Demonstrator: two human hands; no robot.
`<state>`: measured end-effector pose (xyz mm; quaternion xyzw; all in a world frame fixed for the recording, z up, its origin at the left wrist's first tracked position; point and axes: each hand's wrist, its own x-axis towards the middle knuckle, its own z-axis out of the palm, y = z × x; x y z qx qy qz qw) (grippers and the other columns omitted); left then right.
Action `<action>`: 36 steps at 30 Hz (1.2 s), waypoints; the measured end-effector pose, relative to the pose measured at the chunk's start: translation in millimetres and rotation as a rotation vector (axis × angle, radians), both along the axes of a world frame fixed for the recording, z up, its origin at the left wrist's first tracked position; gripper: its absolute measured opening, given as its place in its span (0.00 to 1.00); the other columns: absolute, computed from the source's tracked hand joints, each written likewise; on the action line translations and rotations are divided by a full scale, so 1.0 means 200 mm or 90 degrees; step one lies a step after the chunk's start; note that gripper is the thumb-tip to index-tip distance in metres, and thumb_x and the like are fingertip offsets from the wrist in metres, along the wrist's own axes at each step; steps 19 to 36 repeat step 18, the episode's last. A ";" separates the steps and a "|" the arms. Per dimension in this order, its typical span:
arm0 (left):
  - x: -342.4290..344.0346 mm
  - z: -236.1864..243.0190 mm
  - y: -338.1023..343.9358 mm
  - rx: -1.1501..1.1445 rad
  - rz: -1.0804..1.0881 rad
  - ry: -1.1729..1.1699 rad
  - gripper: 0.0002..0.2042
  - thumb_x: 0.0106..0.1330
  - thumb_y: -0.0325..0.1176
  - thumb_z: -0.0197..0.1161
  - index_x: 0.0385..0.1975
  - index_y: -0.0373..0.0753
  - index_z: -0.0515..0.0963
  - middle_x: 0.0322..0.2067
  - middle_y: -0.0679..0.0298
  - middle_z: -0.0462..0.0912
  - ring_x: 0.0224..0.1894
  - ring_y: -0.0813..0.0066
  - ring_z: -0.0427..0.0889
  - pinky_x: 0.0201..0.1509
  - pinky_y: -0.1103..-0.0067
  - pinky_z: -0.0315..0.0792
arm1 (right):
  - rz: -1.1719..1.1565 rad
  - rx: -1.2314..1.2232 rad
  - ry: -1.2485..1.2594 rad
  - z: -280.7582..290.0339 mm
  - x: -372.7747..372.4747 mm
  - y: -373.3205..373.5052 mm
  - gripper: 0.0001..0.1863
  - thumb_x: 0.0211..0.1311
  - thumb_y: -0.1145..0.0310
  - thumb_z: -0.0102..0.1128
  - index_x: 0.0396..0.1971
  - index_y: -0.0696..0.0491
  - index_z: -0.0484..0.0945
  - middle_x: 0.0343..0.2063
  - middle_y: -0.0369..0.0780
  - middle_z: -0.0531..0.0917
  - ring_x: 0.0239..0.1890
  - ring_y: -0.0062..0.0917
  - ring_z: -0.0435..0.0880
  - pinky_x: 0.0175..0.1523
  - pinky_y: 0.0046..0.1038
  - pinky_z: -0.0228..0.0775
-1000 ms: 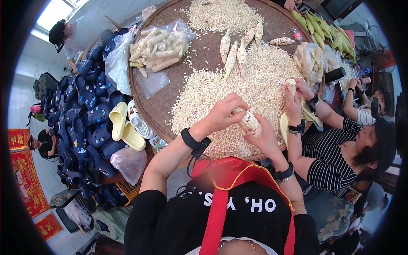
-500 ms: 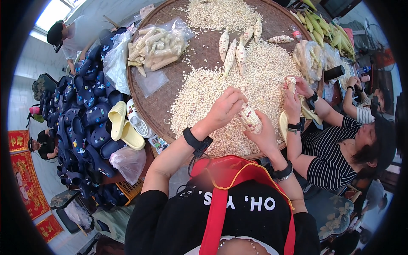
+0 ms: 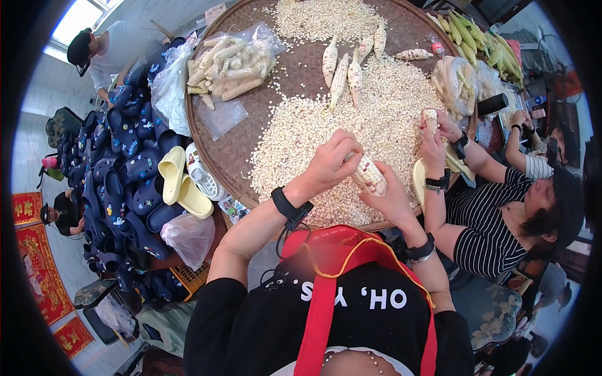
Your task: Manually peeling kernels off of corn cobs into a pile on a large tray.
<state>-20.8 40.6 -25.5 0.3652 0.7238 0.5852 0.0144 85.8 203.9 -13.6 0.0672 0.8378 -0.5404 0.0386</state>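
An ear of corn [image 3: 370, 177] with pale and dark red kernels is tilted above the near side of a heap of loose corn kernels [image 3: 295, 150]. My right hand [image 3: 390, 197] is closed around its lower part. The curled fingers of my left hand [image 3: 331, 164] press on its upper left side, and the thumb is partly hidden. Beyond my hands, several peeled ears of corn [image 3: 338, 81] lie on the heap. The kernels are spread over a large round woven tray [image 3: 251, 131] with a raised rim.
Stripped cobs [image 3: 235, 66] lie on a plastic bag at the tray's far left. On the right, a co-worker's hands [image 3: 436, 138] hold another cob. Bagged corn [image 3: 454, 84] and green-husked ears [image 3: 473, 37] are at far right. Dark blue clogs [image 3: 125, 169] pile up left, beside yellow slippers [image 3: 182, 185].
My left fingers have shifted slightly on the ear of corn, which both hands still hold in nearly the same place. The co-worker's hands have moved a little.
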 end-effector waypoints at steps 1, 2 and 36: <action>0.00 0.00 0.01 0.006 0.016 -0.006 0.05 0.56 0.25 0.57 0.32 0.36 0.74 0.33 0.59 0.73 0.37 0.66 0.74 0.39 0.76 0.69 | -0.005 -0.007 -0.020 0.01 0.00 0.00 0.36 0.39 0.69 0.70 0.52 0.59 0.65 0.45 0.46 0.75 0.47 0.31 0.75 0.52 0.29 0.65; 0.00 0.00 0.02 0.012 0.011 -0.002 0.05 0.56 0.25 0.57 0.32 0.36 0.74 0.33 0.59 0.73 0.37 0.66 0.74 0.39 0.76 0.69 | -0.010 -0.002 -0.016 0.03 0.01 0.01 0.36 0.39 0.69 0.70 0.52 0.59 0.65 0.45 0.46 0.75 0.47 0.31 0.75 0.52 0.29 0.65; -0.06 0.02 0.10 -0.166 -0.097 -0.164 0.09 0.57 0.32 0.62 0.32 0.34 0.77 0.32 0.57 0.79 0.36 0.65 0.78 0.43 0.75 0.70 | -0.077 0.204 0.057 0.03 0.08 0.01 0.33 0.41 0.66 0.66 0.53 0.52 0.68 0.43 0.44 0.75 0.46 0.37 0.73 0.51 0.35 0.63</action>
